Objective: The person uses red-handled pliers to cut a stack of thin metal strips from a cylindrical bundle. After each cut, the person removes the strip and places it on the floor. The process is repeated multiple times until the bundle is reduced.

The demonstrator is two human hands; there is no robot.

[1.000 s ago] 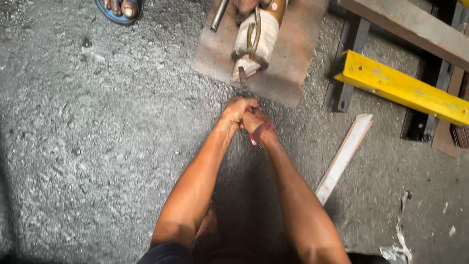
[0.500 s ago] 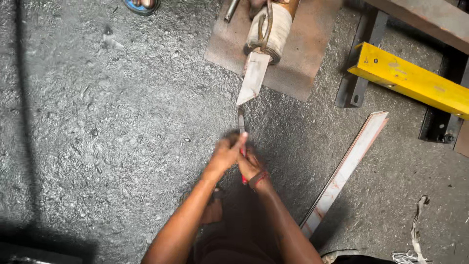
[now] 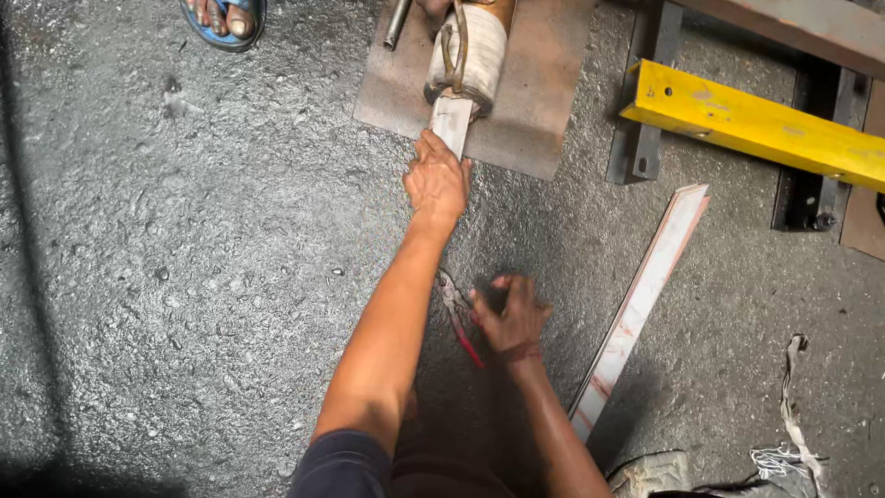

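Rough grey concrete floor (image 3: 184,277). Left hand (image 3: 437,180) reaches forward, fingers closed on the flat white strip (image 3: 452,124) protruding from the wrapped coil (image 3: 468,51) on a brown plate (image 3: 544,101). Right hand (image 3: 512,318) grips red-handled pliers (image 3: 458,314) low, clear of the strip. Strip not yet fully drawn out.

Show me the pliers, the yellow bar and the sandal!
pliers (image 3: 454,304): head view, on the metal jaws beside the right hand.
yellow bar (image 3: 756,124): head view, on its top face.
sandal (image 3: 224,20): head view, on the blue strap.

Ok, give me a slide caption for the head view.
Left hand grips a flat strip from a wrapped coil; right hand holds pliers.
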